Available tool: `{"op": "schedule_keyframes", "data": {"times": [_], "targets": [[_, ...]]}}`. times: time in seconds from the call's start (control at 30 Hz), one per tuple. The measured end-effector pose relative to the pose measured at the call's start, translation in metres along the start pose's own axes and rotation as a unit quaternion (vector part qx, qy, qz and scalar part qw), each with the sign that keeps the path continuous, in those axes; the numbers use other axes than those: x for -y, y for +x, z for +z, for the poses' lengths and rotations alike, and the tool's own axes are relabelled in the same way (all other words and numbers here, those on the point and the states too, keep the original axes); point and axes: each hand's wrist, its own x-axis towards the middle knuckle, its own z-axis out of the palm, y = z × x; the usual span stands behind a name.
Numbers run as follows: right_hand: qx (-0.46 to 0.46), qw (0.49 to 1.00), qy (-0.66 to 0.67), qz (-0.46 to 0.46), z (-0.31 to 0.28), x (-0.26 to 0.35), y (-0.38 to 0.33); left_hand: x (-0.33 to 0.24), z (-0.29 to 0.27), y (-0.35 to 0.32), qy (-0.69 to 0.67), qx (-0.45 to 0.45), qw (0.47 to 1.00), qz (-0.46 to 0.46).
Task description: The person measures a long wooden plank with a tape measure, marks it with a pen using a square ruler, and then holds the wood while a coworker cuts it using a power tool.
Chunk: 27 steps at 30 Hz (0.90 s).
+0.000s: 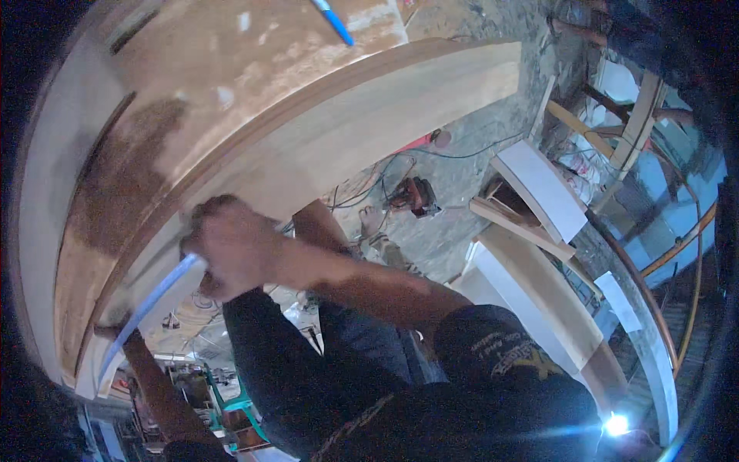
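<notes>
Against the edge of the big wooden tabletop (pixel 369 131), your right hand (pixel 231 246) fist-grips a pale blue tube (pixel 146 312); can't tell your left hand's (pixel 108 333) fingers.

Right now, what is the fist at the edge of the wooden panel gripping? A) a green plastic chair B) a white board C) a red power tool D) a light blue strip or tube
D: the right hand is closed around a light blue strip that runs down-left along the edge of the wooden panel; the red power tool lies on the floor, untouched.

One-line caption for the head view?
Right hand grips a light blue strip against the edge of a large wooden panel.
</notes>
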Motion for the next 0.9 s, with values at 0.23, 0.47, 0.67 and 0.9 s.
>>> {"op": "schedule_keyframes", "data": {"times": [0.23,0.47,0.67,0.9], "targets": [[-0.036,0.999,-0.012,-0.028,0.003,0.008,0.004,-0.014,-0.021,0.019,-0.021,0.023,0.999,0.005],[-0.088,0.996,0.003,-0.021,-0.015,-0.001,-0.009,0.001,-0.001,0.019,-0.023,0.068,0.997,-0.013],[-0.045,0.998,0.006,-0.038,-0.032,-0.01,-0.005,0.002,-0.021,0.033,-0.034,0.101,0.994,-0.006],[0.057,0.987,0.148,0.036,-0.044,-0.043,-0.028,0.049,0.004,0.034,-0.129,0.204,0.969,0.05]]}}
